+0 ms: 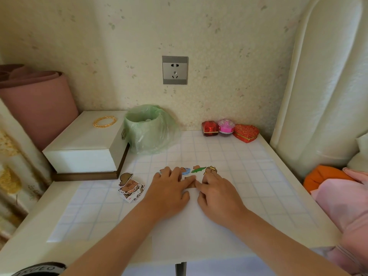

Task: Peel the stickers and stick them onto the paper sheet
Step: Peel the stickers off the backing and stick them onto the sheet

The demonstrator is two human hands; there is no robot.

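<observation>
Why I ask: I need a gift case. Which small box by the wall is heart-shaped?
The rightmost box, red with gold pattern; the faceted red box and round pink box beside it aren't.

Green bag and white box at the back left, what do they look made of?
The green bag looks like thin plastic film: translucent, crinkled, with soft glints. The white box looks rigid, perhaps painted wood or coated board: matte, smooth faces with sharp edges. It has a dark brown base and a small clasp on its side that looks like metal.
</observation>
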